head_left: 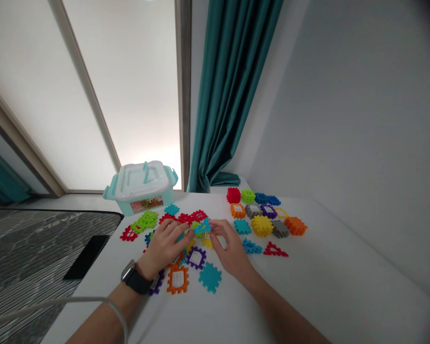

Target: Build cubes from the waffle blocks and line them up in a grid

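My right hand [231, 246] holds a light-blue triangular interlocking tile [202, 226] by its edge, just above the loose pile. My left hand [169, 240], with a dark-banded watch at the wrist, lies over the pile with its fingers apart; part of what is beneath it is hidden. Around the hands lie red tiles [186, 218], lime-green tiles [145, 220], a purple windowed tile [196, 258], an orange windowed tile [178, 279] and a teal square tile [210, 277]. A yellow tile [207, 240] sits between the hands.
Sorted stacks stand on the right of the white table [308, 286], among them a yellow stack [262, 225], an orange stack [295, 226] and a red triangle [275, 249]. A lidded teal box [143, 186] is at the back left. A pale cable [103, 300] crosses the lower left.
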{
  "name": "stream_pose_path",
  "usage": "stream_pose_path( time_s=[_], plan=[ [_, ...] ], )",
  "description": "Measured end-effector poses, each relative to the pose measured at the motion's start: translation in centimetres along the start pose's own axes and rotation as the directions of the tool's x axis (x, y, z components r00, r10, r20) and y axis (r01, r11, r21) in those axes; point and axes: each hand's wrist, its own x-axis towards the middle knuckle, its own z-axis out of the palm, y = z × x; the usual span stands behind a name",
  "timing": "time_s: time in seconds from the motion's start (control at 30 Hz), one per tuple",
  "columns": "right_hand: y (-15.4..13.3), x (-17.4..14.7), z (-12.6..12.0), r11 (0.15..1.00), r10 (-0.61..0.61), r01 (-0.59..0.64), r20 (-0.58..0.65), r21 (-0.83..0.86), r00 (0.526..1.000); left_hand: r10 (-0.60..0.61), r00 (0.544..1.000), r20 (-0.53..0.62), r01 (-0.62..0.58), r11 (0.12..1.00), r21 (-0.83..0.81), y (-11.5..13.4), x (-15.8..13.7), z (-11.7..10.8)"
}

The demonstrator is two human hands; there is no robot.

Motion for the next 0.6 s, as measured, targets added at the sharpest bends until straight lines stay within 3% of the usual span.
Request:
stream_pose_path(
  time_s=[0.1,0.2,0.27,0.43,0.5,0.6],
  plan=[
    [0.1,0.1,-0.2,0.995,-0.047,0.047,-0.008,-0.087,0.999,-0.25,0.968,-0.036,0.244,0.96,-0.135,0.0,-0.1,0.7],
    [0.5,0.3,-0.6,0.979,-0.092,0.092,0.011,-0.184,0.996,-0.49,0.871,0.031,0.472,0.819,-0.325,0.1,0.1,0.9],
    [0.7,0.3,-0.8,0.97,-0.103,0.107,0.029,-0.22,0.994,-0.585,0.801,0.126,0.575,0.694,-0.433,0.2,0.2,0.9],
    [1.1,0.2,-1.0,0.949,-0.155,0.162,0.046,-0.272,0.987,-0.651,0.666,0.364,0.692,0.358,-0.627,0.6,0.5,1.0],
    [1.1,0.2,-1.1,0.942,-0.181,0.183,0.033,-0.281,0.983,-0.634,0.645,0.428,0.699,0.262,-0.666,1.0,0.8,0.9],
    [1.0,0.1,-1.1,0.935,-0.213,0.208,0.015,-0.287,0.977,-0.612,0.63,0.478,0.702,0.186,-0.687,1.5,1.2,0.6]
  ],
)
